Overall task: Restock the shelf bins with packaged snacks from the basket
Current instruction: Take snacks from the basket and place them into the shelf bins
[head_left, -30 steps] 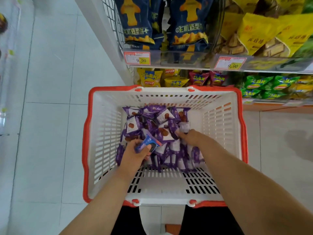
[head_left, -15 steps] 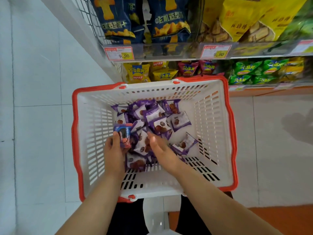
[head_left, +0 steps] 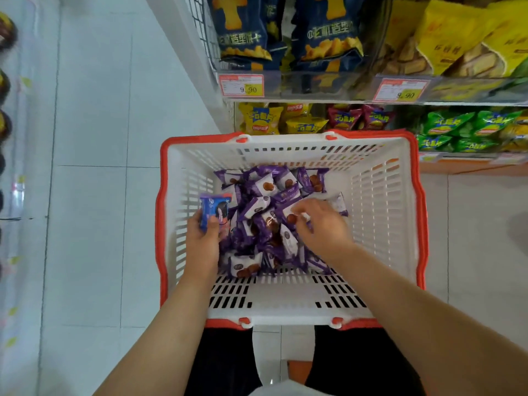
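A white basket with an orange rim [head_left: 385,224] sits on the floor below me, holding a heap of purple and white snack packets [head_left: 265,212]. My left hand [head_left: 203,241] is at the heap's left side, closed around a blue snack packet [head_left: 213,211] held upright. My right hand [head_left: 320,227] lies palm down on the heap's right side, its fingertips pinching at a purple packet; whether it grips it is unclear.
Shelves [head_left: 314,94] rise just behind the basket: dark blue bags [head_left: 285,32] and yellow bags [head_left: 457,41] above two price tags, small yellow, red and green chip bags [head_left: 448,130] lower down. White tiled floor [head_left: 100,195] stretches left.
My right hand has moved from the heap's near left to its right side. The left hand has kept the blue packet and lifted it slightly. The view has shifted.
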Tool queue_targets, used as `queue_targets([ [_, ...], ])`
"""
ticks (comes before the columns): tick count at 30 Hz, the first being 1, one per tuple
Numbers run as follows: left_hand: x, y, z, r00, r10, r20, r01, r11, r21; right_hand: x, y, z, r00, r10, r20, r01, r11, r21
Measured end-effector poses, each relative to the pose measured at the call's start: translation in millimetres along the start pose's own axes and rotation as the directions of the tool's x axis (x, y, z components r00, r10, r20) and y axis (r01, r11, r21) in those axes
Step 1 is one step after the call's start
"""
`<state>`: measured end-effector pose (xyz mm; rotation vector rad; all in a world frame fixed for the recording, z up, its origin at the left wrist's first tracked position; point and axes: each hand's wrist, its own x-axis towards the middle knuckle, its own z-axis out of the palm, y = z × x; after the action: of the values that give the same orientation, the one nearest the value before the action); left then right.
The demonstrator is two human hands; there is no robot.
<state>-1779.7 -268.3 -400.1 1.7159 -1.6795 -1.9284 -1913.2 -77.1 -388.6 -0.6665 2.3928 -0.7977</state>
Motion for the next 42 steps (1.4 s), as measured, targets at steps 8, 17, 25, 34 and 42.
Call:
queue_targets([
  [8, 1.2, 9.8, -24.2, 0.942, 0.333, 0.052, -0.324, 0.853, 0.409, 31.9, -57.0, 129.2, 0.475, -0.314, 0.822, 0.84, 0.441, -0.317],
  [17, -4.9, 17.1, -29.2, 0.952, 0.294, 0.081, -0.302, 0.869, 0.393, 39.2, -31.4, 63.9, 0.578, 0.057, 0.814, 0.751, 0.352, -0.558],
  [25, -14.2, 39.5, -26.5, 0.975, 0.202, 0.096, -0.223, 0.907, 0.357, 15.5, 1.7, 5.2, 0.626, 0.21, 0.751, 0.585, 0.509, -0.631],
  [34, -50.4, 93.0, -23.3, 0.958, 0.128, 0.256, -0.192, 0.951, 0.242, 4.8, -67.4, -66.9, 0.955, 0.04, 0.295, -0.042, 0.999, 0.0],
  [42, -107.4, 211.7, 18.2, 0.834, 0.348, 0.428, -0.412, 0.909, 0.064, 14.4, -146.7, -168.5, 0.992, -0.023, 0.122, -0.054, 0.801, 0.596],
])
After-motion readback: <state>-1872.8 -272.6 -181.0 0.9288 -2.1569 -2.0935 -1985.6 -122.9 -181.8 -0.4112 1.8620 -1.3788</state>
